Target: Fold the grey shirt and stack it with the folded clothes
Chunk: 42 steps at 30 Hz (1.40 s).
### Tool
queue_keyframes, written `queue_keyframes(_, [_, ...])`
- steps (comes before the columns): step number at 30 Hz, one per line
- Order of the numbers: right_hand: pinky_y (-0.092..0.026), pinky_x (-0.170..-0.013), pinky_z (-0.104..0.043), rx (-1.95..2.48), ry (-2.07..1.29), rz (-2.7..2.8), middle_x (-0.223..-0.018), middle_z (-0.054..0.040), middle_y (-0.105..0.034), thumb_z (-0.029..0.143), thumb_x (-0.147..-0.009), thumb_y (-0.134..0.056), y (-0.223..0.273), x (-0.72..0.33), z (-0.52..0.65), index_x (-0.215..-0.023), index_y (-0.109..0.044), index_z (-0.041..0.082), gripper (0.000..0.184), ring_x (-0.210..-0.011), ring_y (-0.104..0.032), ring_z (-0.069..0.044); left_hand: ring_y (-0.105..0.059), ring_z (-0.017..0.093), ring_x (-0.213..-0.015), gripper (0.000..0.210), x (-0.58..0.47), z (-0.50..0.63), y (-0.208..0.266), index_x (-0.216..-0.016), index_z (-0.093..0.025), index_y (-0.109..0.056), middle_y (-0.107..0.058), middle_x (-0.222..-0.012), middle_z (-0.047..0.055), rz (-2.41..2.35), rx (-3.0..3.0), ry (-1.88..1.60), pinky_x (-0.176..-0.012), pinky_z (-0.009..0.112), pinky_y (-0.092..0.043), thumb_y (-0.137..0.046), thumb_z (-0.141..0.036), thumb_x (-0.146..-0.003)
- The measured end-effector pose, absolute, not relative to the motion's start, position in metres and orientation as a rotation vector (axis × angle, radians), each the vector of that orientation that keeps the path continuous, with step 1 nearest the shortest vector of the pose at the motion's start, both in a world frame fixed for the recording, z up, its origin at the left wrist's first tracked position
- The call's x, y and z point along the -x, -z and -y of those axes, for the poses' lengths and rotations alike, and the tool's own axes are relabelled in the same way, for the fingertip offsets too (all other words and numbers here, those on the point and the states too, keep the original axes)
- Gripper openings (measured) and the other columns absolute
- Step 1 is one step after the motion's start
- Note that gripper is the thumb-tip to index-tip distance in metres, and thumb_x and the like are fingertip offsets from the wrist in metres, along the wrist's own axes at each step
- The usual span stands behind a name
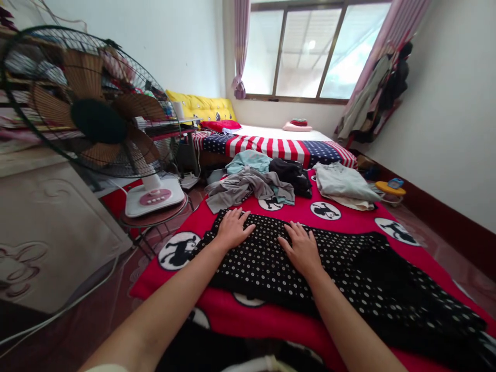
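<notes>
Head view: both hands [267,240] flat on dotted garment [349,279], far edge.

A black garment with white polka dots [341,274] lies spread flat, perhaps partly folded, across the red blanket [349,225].

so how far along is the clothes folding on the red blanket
Looks early. Done: possibly a pale folded garment on the far right. In hand: the left hand and right hand press flat on a black dotted garment, spread out, not yet folded. Left: the loose heap of grey, teal and black clothes.
</notes>
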State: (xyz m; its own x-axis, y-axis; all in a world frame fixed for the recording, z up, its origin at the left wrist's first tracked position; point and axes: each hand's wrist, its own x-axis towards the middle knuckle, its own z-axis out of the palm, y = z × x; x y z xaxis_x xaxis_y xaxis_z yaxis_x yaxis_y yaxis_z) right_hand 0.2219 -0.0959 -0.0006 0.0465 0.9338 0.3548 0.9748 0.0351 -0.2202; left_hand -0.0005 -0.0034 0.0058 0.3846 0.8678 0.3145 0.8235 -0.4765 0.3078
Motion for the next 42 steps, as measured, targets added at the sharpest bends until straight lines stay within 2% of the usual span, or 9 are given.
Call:
queue_keyframes(3, [-0.038, -0.102, -0.039, 1.681, 0.154, 1.853, -0.119, -0.0096, -0.066, 0.036, -0.094, -0.043, -0.006, -0.225, 0.097, -0.102, -0.068, 0.018, 0.032, -0.112, -0.057, -0.022, -0.043, 0.026, -0.133, 0.054, 0.009, -0.008, -0.014, -0.135, -0.018, -0.05, -0.044, -0.146, 0.013, -1.551, -2.361, -0.832, -0.112, 0.038, -0.03, -0.057, -0.036, -0.084])
queue_keyframes(6, [-0.043, -0.091, -0.035, 1.526, 0.179, 1.844, -0.1, -0.0069, -0.071, 0.031, -0.094, -0.044, -0.01, -0.222, 0.099, -0.084, -0.068, 0.02, 0.028, -0.096, -0.062, -0.021, -0.052, 0.025, -0.123, 0.05, 0.027, -0.029, -0.025, -0.133, -0.015, -0.052, -0.055, -0.134, 0.014, -1.637, -2.245, -0.894, -0.106, 0.036, -0.038, -0.054, -0.022, -0.083])
queue_keyframes(10, [-0.043, -0.087, -0.035, 1.482, 0.185, 1.845, -0.093, -0.0055, -0.071, 0.028, -0.093, -0.047, -0.01, -0.218, 0.1, -0.08, -0.067, 0.021, 0.025, -0.09, -0.062, -0.02, -0.064, 0.026, -0.1, 0.048, 0.055, -0.059, -0.034, -0.12, -0.015, -0.062, -0.071, -0.105, 0.011, -1.67, -2.175, -0.761, -0.088, 0.035, -0.048, -0.066, -0.024, -0.073])
queue_keyframes(15, [-0.043, -0.084, -0.034, 1.486, 0.182, 1.844, -0.092, -0.0058, -0.07, 0.028, -0.092, -0.047, -0.01, -0.218, 0.101, -0.079, -0.066, 0.021, 0.025, -0.088, -0.062, -0.02, -0.067, 0.024, -0.079, 0.035, 0.068, -0.075, -0.031, -0.088, -0.016, -0.072, -0.073, -0.081, 0.006, -1.575, -2.128, -0.623, -0.07, 0.03, -0.051, -0.078, -0.036, -0.06])
queue_keyframes(18, [-0.043, -0.084, -0.033, 1.467, 0.199, 1.857, -0.091, -0.006, -0.07, 0.027, -0.093, -0.047, -0.011, -0.216, 0.103, -0.078, -0.066, 0.021, 0.025, -0.088, -0.062, -0.02, -0.067, 0.025, -0.079, 0.036, 0.065, -0.074, -0.027, -0.086, -0.015, -0.071, -0.073, -0.083, 0.008, -1.564, -2.105, -0.658, -0.069, 0.031, -0.051, -0.079, -0.036, -0.057])
queue_keyframes(24, [-0.043, -0.083, -0.033, 1.467, 0.189, 1.873, -0.091, -0.006, -0.07, 0.026, -0.093, -0.047, -0.012, -0.213, 0.104, -0.079, -0.066, 0.02, 0.024, -0.088, -0.061, -0.02, -0.064, 0.023, -0.091, 0.024, 0.054, -0.061, -0.026, -0.08, -0.019, -0.066, -0.071, -0.089, 0.003, -1.499, -2.144, -0.819, -0.084, 0.034, -0.048, -0.076, -0.026, -0.059])
queue_keyframes(31, [-0.044, -0.083, -0.033, 1.417, 0.197, 1.861, -0.09, -0.0054, -0.069, 0.025, -0.092, -0.049, -0.013, -0.213, 0.106, -0.079, -0.066, 0.02, 0.021, -0.087, -0.061, -0.019, -0.064, 0.019, -0.081, 0.024, 0.051, -0.053, -0.031, -0.084, -0.018, -0.06, -0.068, -0.084, 0.004, -1.537, -2.085, -1.032, -0.076, 0.03, -0.049, -0.069, -0.036, -0.071])
queue_keyframes(37, [-0.043, -0.084, -0.034, 1.301, 0.215, 1.846, -0.09, -0.005, -0.069, 0.025, -0.092, -0.051, -0.015, -0.209, 0.108, -0.08, -0.065, 0.019, 0.019, -0.086, -0.06, -0.018, -0.064, 0.022, -0.09, 0.021, 0.066, -0.056, -0.036, -0.089, -0.017, -0.061, -0.068, -0.09, 0.007, -1.724, -2.022, -1.082, -0.081, 0.032, -0.047, -0.067, -0.03, -0.073])
queue_keyframes(42, [-0.043, -0.083, -0.035, 1.401, 0.178, 1.879, -0.091, -0.005, -0.068, 0.027, -0.089, -0.055, -0.013, -0.21, 0.107, -0.081, -0.065, 0.02, 0.015, -0.088, -0.06, -0.02, -0.065, 0.025, -0.09, 0.042, 0.075, -0.054, -0.035, -0.105, -0.016, -0.062, -0.068, -0.092, 0.009, -1.761, -2.008, -0.916, -0.08, 0.034, -0.047, -0.07, -0.042, -0.072])
